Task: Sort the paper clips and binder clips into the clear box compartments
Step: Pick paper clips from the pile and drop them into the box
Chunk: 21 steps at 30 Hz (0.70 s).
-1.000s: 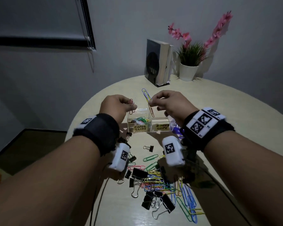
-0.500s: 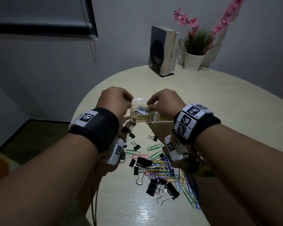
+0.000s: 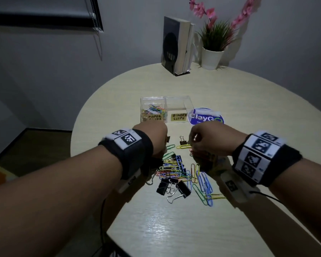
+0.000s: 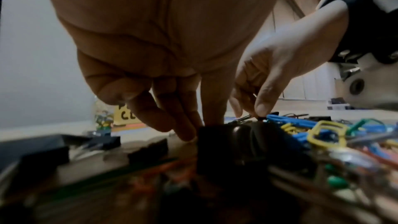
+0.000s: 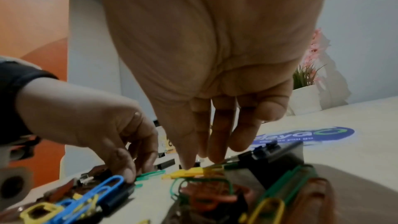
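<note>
The clear box stands past my hands; its left compartment, labelled paper clips, holds several coloured ones, and the binder clips compartment looks bare. A pile of mixed clips lies on the table near me. My left hand is down at the pile's far left, thumb and fingers closing on a black binder clip. My right hand pinches a yellow paper clip at the pile's far edge; the same yellow clip pokes out beside its fingers.
A small binder clip lies between my hands. A blue round sticker is on the table right of the box. A book in a stand and a potted plant stand at the table's far edge.
Both hands came back from above the box down to the pile. The paper clips they held are gone from the fingers. Each hand now closes on a new clip.
</note>
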Each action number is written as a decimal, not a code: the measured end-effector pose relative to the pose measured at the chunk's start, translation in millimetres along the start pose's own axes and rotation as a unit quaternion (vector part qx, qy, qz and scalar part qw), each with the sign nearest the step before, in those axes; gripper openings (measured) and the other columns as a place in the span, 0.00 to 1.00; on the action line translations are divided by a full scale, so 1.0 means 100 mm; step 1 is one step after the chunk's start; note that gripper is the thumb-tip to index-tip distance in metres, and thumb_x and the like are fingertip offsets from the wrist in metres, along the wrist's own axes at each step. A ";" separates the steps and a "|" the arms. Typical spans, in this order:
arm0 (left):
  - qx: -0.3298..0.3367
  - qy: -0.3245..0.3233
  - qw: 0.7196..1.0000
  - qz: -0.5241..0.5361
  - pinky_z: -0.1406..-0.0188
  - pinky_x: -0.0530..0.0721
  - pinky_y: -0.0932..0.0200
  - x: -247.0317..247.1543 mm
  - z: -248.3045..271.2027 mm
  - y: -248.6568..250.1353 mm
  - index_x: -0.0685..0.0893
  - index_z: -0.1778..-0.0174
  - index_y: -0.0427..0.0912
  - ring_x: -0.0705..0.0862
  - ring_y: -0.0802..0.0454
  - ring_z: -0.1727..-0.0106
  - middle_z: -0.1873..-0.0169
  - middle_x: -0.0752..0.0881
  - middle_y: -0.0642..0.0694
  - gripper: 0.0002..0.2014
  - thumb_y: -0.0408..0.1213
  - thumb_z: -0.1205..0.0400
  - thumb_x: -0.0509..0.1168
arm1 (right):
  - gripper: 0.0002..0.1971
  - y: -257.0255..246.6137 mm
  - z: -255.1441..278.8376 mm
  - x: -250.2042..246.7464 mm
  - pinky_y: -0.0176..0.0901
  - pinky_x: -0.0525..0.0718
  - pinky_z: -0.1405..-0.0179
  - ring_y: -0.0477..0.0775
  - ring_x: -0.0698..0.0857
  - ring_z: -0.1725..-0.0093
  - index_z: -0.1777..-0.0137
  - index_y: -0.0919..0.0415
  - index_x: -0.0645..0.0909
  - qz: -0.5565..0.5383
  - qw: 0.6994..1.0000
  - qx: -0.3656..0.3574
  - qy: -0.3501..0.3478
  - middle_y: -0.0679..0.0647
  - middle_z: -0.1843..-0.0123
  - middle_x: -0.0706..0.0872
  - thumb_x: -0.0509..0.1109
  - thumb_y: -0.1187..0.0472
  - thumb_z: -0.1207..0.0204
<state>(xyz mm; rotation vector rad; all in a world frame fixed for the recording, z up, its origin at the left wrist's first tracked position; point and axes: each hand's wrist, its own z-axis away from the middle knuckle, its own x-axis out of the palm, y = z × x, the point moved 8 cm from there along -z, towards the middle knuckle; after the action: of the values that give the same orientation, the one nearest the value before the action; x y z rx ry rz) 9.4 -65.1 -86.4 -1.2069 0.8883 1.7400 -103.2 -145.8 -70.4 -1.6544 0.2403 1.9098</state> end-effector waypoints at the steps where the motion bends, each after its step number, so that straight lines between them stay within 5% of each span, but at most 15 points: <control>1: -0.003 -0.010 1.000 0.017 0.62 0.81 0.56 0.03 0.00 -0.01 0.91 0.50 0.43 0.88 0.44 0.55 0.55 0.91 0.44 0.12 0.45 0.23 0.72 | 0.08 0.00 -0.03 0.03 0.40 0.83 0.53 0.49 0.86 0.50 0.49 0.50 0.88 0.007 1.000 0.001 0.002 0.46 0.51 0.90 0.73 0.54 0.27; 6: -0.005 -0.015 0.999 0.051 0.61 0.76 0.57 0.04 0.02 -0.01 0.89 0.47 0.37 0.87 0.44 0.52 0.52 0.90 0.40 0.13 0.40 0.18 0.63 | 0.05 0.00 -0.11 0.11 0.43 0.83 0.56 0.53 0.84 0.54 0.53 0.52 0.87 0.026 1.000 -0.003 0.007 0.50 0.54 0.90 0.71 0.55 0.26; 10: 0.014 -0.019 0.997 0.074 0.57 0.81 0.56 0.01 0.04 0.05 0.89 0.47 0.37 0.87 0.44 0.50 0.51 0.90 0.40 0.10 0.37 0.19 0.66 | 0.04 -0.05 -0.06 0.10 0.41 0.78 0.60 0.54 0.84 0.56 0.56 0.54 0.85 0.015 0.999 -0.031 -0.003 0.50 0.58 0.88 0.69 0.57 0.24; 16: 0.016 -0.005 0.993 0.120 0.67 0.78 0.62 -0.03 0.15 -0.03 0.90 0.59 0.44 0.80 0.59 0.70 0.71 0.84 0.55 0.04 0.39 0.22 0.71 | 0.05 0.09 0.07 -0.04 0.39 0.80 0.58 0.45 0.85 0.57 0.55 0.48 0.86 -0.054 0.998 -0.022 0.000 0.42 0.61 0.87 0.75 0.58 0.29; 21: 0.016 -0.027 0.998 0.052 0.56 0.86 0.53 0.11 0.13 0.04 0.92 0.54 0.43 0.88 0.47 0.54 0.58 0.91 0.46 0.12 0.47 0.24 0.74 | 0.09 0.08 0.06 0.12 0.42 0.82 0.59 0.49 0.84 0.57 0.52 0.51 0.88 0.024 0.999 -0.016 -0.031 0.45 0.59 0.87 0.79 0.51 0.31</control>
<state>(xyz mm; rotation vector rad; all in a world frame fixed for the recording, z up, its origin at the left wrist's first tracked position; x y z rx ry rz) -1.5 -52.8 -92.4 -1.1059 0.9584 1.8262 -113.8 -145.5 -82.6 -1.6199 0.2279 2.0060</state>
